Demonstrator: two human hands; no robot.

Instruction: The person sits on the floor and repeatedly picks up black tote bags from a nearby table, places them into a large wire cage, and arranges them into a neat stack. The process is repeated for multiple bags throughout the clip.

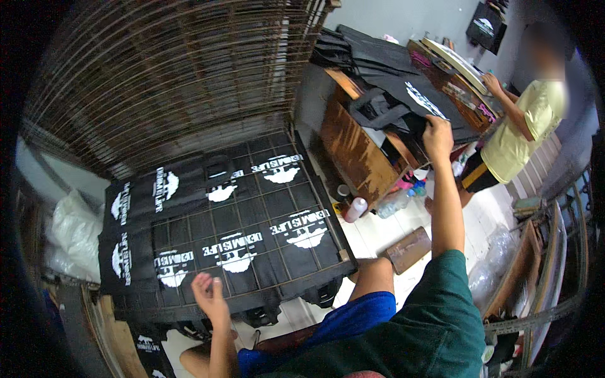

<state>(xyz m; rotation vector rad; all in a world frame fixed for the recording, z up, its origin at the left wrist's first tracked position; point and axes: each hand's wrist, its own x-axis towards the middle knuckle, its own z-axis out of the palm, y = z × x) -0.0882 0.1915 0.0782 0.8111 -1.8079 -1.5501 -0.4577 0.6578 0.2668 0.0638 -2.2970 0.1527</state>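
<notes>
Keep left hand [210, 295] open-fingered above printed black cloths [252, 217] on wire rack [328, 236] while right hand [437, 136], fingers closed, draws black garment [413, 94] squarely off bench [353, 151].

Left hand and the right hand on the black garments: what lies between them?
In the head view, between the left hand and the right hand lie the wire rack covering black printed shirts, then tiled floor with plastic bottles beside the wooden table.
</notes>
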